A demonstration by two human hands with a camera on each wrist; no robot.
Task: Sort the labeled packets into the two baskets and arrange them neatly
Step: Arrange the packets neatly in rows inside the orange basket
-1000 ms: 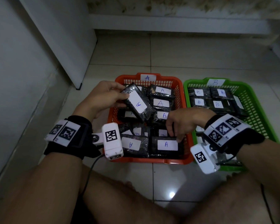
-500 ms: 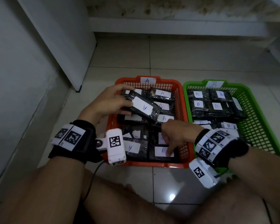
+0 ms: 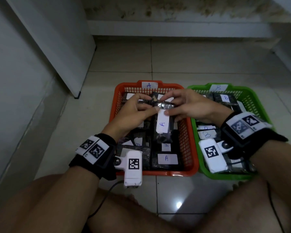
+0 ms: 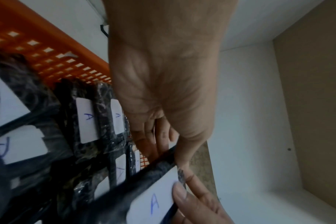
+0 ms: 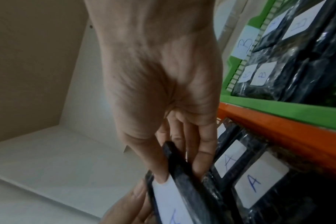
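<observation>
Both hands hold one black packet with a white "A" label above the orange basket, which is tagged "A". My left hand pinches the packet's far end from the left, thumb on the label. My right hand pinches the same end from the right. In the left wrist view the packet sits between thumb and fingers; the right wrist view shows the packet gripped the same way. Several "A" packets lie in the orange basket. The green basket, tagged "B", holds "B" packets.
The baskets stand side by side on a tiled floor. A white cabinet panel rises at the left, a wall ledge runs behind. My bare legs lie in front of the baskets. A cable trails from the left wrist.
The right hand left the front packets and rose to join the left on the held "A" packet. The packet turned lengthwise, its near end pointing toward me, over the basket's middle.
</observation>
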